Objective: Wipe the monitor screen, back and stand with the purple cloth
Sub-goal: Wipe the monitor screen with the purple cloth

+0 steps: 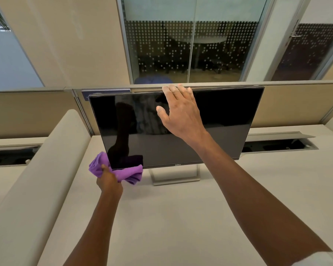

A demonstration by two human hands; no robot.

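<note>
on the bench [181, 217], left hand [109, 182] fingers clench the purple cloth [123, 172] at the monitor [229, 116] corner; right hand [181, 114] fingers spread over its top edge.

Monitor [219, 120] on desk [181, 217], partition [296, 106] behind, cloth [127, 172] at its lower left corner, stand [175, 176] beneath centre.

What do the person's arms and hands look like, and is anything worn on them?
Both forearms are bare. The left hand and right hand wear no gloves, rings or watch that I can see. A white sleeve shows at the right upper arm.
</note>
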